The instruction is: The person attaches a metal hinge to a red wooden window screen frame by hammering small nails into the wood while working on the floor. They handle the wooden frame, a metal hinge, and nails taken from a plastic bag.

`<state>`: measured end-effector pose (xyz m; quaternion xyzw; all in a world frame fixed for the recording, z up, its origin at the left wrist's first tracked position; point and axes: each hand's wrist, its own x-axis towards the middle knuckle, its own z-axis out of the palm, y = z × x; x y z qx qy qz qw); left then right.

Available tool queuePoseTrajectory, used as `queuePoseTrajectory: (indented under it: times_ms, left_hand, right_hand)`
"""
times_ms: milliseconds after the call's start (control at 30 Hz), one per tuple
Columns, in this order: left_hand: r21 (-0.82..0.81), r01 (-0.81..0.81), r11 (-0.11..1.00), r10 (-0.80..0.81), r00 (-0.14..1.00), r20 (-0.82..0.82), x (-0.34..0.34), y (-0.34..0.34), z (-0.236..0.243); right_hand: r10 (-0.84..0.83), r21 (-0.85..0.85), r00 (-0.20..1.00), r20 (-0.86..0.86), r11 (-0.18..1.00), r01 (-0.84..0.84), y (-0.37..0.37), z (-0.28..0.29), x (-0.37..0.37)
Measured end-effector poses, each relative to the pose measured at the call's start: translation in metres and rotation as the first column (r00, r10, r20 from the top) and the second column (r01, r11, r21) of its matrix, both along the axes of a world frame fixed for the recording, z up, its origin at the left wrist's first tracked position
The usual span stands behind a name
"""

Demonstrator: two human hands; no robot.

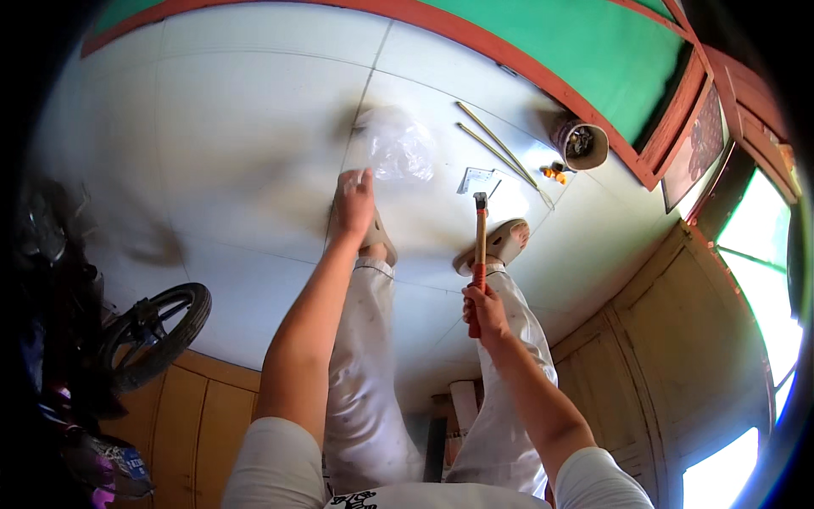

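One wood-shafted hammer (481,242): your right hand (486,312) wraps its red handle, head toward twelve o'clock; your left hand (356,206), part-curled, contents unclear, has a clear plastic bag (400,153) at one o'clock; a slackened right hold could drop the hammer onto your right sandal (509,243)

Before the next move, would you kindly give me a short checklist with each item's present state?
1. Hammer firmly gripped: ok; the right hand is closed around its red grip.
2. Left hand apart from the hammer: ok; it is off to the left, near the clear plastic bag.
3. Left hand empty: cannot tell; its fingertips are too unclear.
4. Toes covered: not ok; the right sandal leaves toes showing.
5. Floor ahead free of loose items: not ok; thin rods lie there.
6. Hammer height above the floor: cannot tell from this view.
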<state>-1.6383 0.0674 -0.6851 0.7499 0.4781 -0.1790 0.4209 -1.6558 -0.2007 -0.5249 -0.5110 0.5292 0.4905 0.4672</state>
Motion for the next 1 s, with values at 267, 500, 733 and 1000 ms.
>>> queuePoseTrajectory:
  times_ms: [267, 500, 733, 1000]
  left_hand:
    - [-0.269, 0.348, 0.898, -0.287, 0.927, 0.241, 0.02, -0.137, 0.004]
    - [-0.104, 0.508, 0.855, -0.518, 0.843, -0.144, 0.038, -0.21, -0.04]
    - [0.139, 0.61, 0.78, -0.585, 0.79, -0.182, 0.057, -0.23, -0.109]
    - [0.061, 0.648, 0.759, -0.606, 0.738, -0.297, 0.06, -0.217, -0.106]
  right_hand:
    - [-0.421, 0.007, 0.903, -0.083, 0.906, 0.423, -0.011, 0.002, 0.012]
    - [-0.691, -0.046, 0.704, -0.166, 0.718, 0.694, -0.054, 0.002, 0.037]
    - [-0.798, -0.05, 0.565, -0.21, 0.586, 0.809, -0.068, 0.01, 0.062]
    - [-0.758, -0.002, 0.609, -0.231, 0.627, 0.779, -0.066, 0.007, 0.069]
